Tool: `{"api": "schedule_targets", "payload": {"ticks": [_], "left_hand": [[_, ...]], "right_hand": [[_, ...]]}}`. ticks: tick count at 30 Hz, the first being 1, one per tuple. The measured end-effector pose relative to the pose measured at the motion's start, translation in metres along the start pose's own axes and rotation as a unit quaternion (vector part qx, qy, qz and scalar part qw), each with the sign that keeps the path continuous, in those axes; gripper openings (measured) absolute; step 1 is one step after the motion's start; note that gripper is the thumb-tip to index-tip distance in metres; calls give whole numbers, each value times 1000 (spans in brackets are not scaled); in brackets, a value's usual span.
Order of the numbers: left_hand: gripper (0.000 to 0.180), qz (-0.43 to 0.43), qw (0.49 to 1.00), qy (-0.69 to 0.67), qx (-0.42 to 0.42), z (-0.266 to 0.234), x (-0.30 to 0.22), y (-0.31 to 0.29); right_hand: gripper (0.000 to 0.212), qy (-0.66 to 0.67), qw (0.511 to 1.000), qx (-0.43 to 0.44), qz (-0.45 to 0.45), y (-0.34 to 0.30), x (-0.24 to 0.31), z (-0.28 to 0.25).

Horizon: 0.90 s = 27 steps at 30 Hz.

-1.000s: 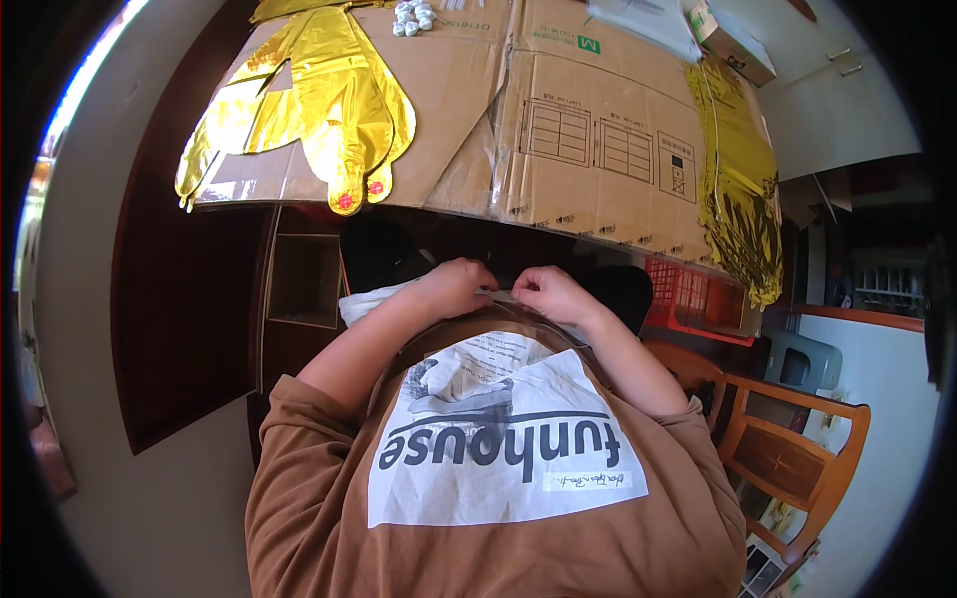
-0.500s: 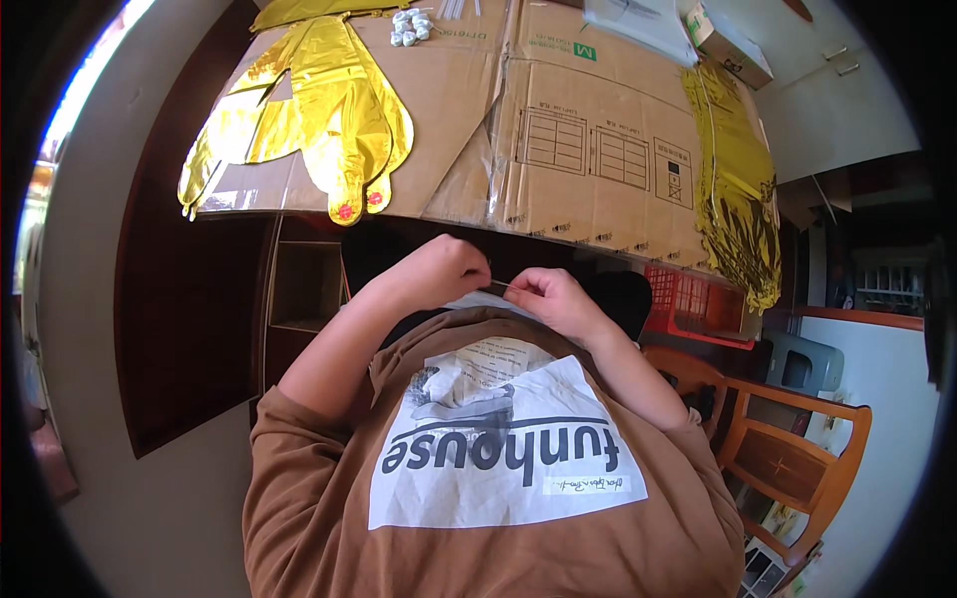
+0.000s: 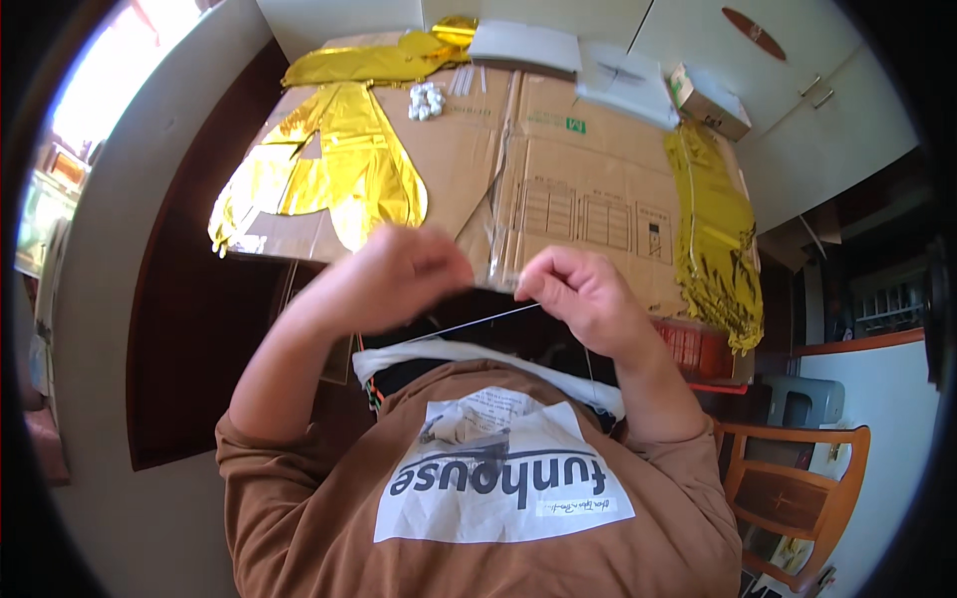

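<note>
My right hand (image 3: 586,299) is raised in front of the cardboard's near edge, its fingers pinched on a thin white string (image 3: 478,322). One length of the string slants down left from that hand toward my waist. Slightly smeared by motion, my left hand (image 3: 399,277) is level with the right one, a short gap between them. Its fingers are curled in, and what they hold, if anything, is hidden. Beyond the left hand, a flat gold foil balloon (image 3: 344,149) lies on the flattened cardboard (image 3: 464,169), its near end partly covered by that hand.
White knotted pieces (image 3: 426,101) and thin white sticks (image 3: 469,80) lie farther back. Gold foil fringe (image 3: 713,229) hangs over the right edge beside a small carton (image 3: 710,100). White cloth (image 3: 488,355) crosses my lap. A wooden chair (image 3: 797,478) stands at right, near a red crate (image 3: 693,349).
Both hands have risen away from my lap toward the table edge and moved slightly apart. The string now shows as a longer line below the right hand. The view has tilted up.
</note>
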State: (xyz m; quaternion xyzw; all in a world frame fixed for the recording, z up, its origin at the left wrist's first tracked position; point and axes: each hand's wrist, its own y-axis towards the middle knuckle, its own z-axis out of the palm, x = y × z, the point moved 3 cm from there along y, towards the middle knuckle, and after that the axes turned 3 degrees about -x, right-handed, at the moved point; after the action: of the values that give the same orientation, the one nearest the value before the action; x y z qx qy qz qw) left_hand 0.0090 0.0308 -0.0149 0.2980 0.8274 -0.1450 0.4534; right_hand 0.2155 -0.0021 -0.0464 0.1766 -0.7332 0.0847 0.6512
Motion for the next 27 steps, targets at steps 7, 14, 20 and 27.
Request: {"api": "schedule_targets", "payload": {"ticks": [7,14,20,27], "left_hand": [[11,70,762,-640,-70,16,-26,-2],[9,178,970,-131,-96,27,-26,-3],[10,108,912,-326,-224,7,-16,10],[9,144,874,-451,-106,11,-25,-1]], "right_hand": [[10,-130,981,-6,-147,2,16,20],[9,-251,935,-103,-228,7,86,-18],[15,-203,948,93,-225,4,65,11],[19,-171,967,84,-168,15,43,10]]}}
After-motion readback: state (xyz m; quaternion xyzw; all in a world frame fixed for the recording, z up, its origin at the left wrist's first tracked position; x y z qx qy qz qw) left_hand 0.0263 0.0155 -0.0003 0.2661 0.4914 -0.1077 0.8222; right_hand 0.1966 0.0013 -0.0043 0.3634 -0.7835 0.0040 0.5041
